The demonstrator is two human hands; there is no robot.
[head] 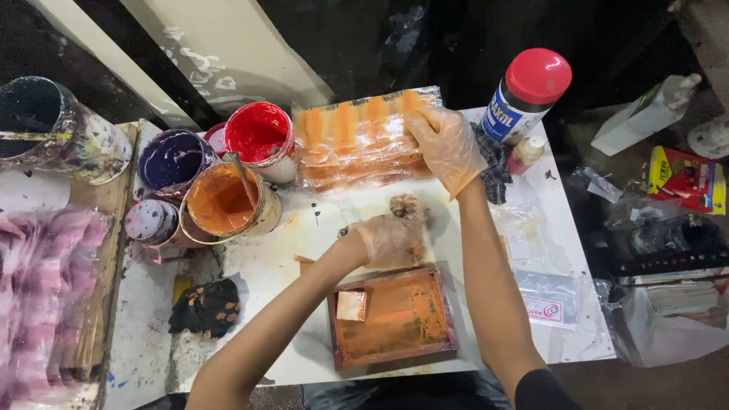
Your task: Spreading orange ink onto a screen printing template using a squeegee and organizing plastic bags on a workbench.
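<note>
Purple (173, 161), orange (222, 203) and red paint tubs (258, 133) at our counter's (273, 266) left, our gloved left hand (389, 240), grip closed on a brush (408, 206) above the orange-stained tray (393, 317), our right hand (448, 146), fingers pinching the orange-smeared plastic sheet (357, 140), red-capped can (527, 95) beyond.

A shiny clear plastic sheet (364, 140) with orange paint stripes lies flat above an orange-stained wooden frame (392, 316).
</note>
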